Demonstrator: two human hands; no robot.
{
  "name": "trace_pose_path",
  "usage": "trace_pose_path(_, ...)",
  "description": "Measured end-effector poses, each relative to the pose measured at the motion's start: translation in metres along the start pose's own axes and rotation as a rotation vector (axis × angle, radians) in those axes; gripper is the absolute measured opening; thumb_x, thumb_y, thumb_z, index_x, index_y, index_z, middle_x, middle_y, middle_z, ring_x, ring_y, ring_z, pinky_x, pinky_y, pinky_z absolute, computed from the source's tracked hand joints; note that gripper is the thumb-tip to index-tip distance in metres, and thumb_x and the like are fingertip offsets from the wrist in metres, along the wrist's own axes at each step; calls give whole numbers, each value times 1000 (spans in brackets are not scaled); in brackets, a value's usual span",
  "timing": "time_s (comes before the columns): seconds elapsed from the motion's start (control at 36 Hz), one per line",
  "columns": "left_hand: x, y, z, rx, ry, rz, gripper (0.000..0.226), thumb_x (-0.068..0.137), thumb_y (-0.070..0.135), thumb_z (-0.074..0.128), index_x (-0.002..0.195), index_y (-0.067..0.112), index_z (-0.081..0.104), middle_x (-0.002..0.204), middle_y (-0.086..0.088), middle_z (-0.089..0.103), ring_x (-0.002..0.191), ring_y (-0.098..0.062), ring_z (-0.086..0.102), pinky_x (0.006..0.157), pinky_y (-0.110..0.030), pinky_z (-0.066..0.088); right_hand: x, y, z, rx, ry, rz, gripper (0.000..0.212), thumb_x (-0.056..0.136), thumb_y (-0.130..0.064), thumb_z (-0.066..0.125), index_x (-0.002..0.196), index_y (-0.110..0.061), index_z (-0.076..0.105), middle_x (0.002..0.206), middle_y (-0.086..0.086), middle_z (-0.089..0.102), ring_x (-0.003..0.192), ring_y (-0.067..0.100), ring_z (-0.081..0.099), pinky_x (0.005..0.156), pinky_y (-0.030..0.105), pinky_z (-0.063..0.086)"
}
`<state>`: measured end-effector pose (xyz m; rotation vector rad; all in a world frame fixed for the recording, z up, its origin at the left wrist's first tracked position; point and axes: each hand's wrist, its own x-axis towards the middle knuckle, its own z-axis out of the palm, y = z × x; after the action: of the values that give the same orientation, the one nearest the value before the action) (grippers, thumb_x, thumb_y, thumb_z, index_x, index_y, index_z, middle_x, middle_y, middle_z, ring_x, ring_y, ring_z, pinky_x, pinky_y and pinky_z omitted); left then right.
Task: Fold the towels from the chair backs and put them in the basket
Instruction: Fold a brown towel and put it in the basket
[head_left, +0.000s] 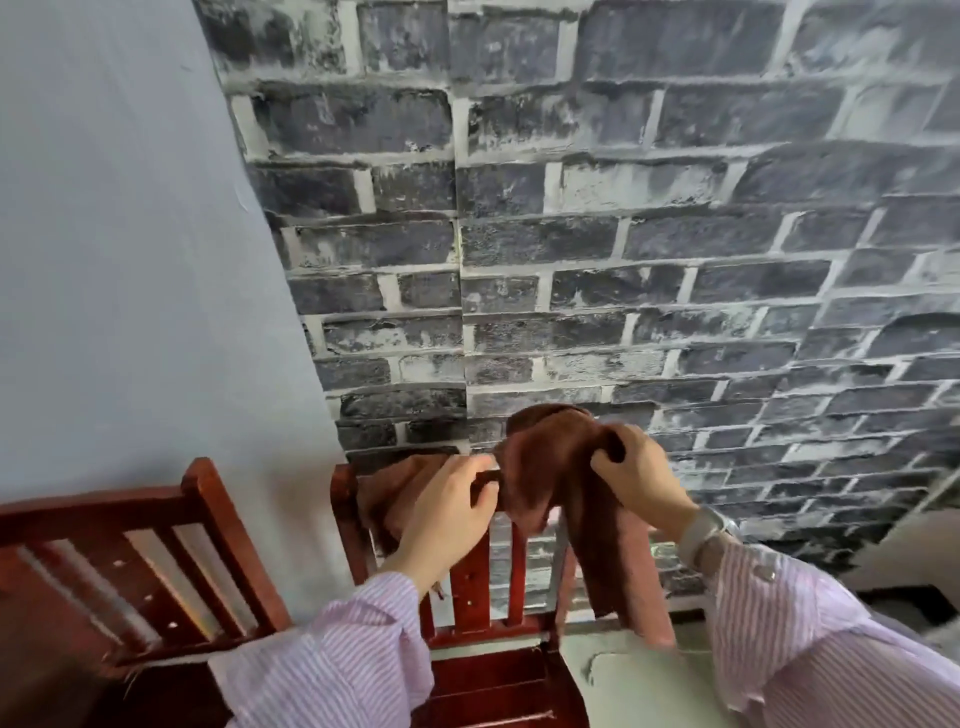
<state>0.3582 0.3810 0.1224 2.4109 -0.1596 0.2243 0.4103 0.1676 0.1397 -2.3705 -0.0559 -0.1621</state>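
The right hand pinched a bunched fold of the brown towel, lifted just above the chair back; the left hand gripped cloth at the top rail. Part draped there could snag and slip free. No basket showed.

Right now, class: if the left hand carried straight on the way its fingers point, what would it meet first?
The left hand points right along the chair's top rail, so it would likely meet the bunched brown towel first, the part the right hand holds up in its grip. Depth is unclear.
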Motion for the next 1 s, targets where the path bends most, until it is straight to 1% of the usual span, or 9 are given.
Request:
trace_pose_path(0.11, 24, 33, -4, -77, -23, 159, 48, 91, 31, 52, 135, 22, 39, 136, 7, 42, 126, -5, 37, 98, -9, 21, -11, -24, -57, 17, 173, -123, 23, 81, -4, 59, 104, -2, 60, 89, 5, 51, 82, 19, 48, 68, 21, 29)
trace_pose_path(0.22, 38, 76, -8, -362, -30, 174, 65, 86, 32, 61, 141, 21, 28, 130, 12, 39, 121, -1, 36, 96, -10, 25, -28, -34, -95, 113, 420, -192, 24, 81, -2, 60, 105, -4, 58, 89, 3, 53, 82, 14, 48, 67, 13, 32)
trace_pose_path(0.33, 48, 113, 0, -696, -163, 64, 25, 83, 34, 64, 105, 24, 57, 96, 11, 64, 93, -8, 62, 77, -12, 46, -45, -24, -110, 197, 405, -156, 22, 79, -7, 65, 95, -17, 55, 80, -8, 55, 72, 7, 48, 67, 8, 38)
trace_pose_path(0.39, 53, 123, 11, -667, -91, 69, 9, 85, 30, 62, 86, 22, 60, 84, 3, 66, 82, -14, 62, 78, -28, 49, -54, -11, -111, 175, 314, -95, 20, 76, -10, 70, 91, -13, 57, 78, -4, 58, 73, 10, 52, 69, 15, 41)
trace_pose_path(0.47, 58, 131, 23, -520, -27, 45, 24, 89, 33, 54, 96, 13, 63, 95, -8, 67, 92, -25, 61, 85, -40, 47, -68, 14, -113, 165, 233, 0, 16, 76, -13, 71, 80, -17, 57, 73, 2, 57, 68, 14, 52, 66, 26, 40)
trace_pose_path(0.61, 61, 137, 36, -338, -100, 165, 25, 92, 24, 50, 97, 1, 60, 95, -14, 64, 92, -29, 58, 79, -35, 43, -86, 53, -120, 162, 294, 168, 22, 78, -11, 69, 66, -20, 52, 58, 0, 52, 47, 1, 45, 54, 23, 36)
trace_pose_path(0.69, 62, 145, 39, -245, -67, 238, 26, 91, 24, 53, 89, -1, 59, 84, -16, 64, 82, -31, 58, 71, -37, 41, -86, 60, -124, 92, 287, 186, 26, 78, -10, 68, 65, -25, 50, 61, 2, 55, 57, 12, 50, 58, 26, 37)
trace_pose_path(0.86, 65, 159, 27, -85, 45, 353, 35, 87, 37, 58, 63, 18, 42, 56, 2, 48, 57, -20, 48, 54, -31, 31, -89, 50, -141, 181, 538, 32, 21, 81, -9, 63, 66, -22, 58, 63, -9, 58, 58, -5, 51, 58, 9, 38)
trace_pose_path(1.0, 62, 167, 26, -83, -26, 515, 20, 89, 24, 57, 94, 5, 61, 83, -9, 64, 76, -24, 57, 67, -31, 40, -101, 54, -144, 79, -212, 90, 15, 86, -16, 61, 73, -16, 67, 58, -13, 63, 54, -5, 56, 58, 14, 46)
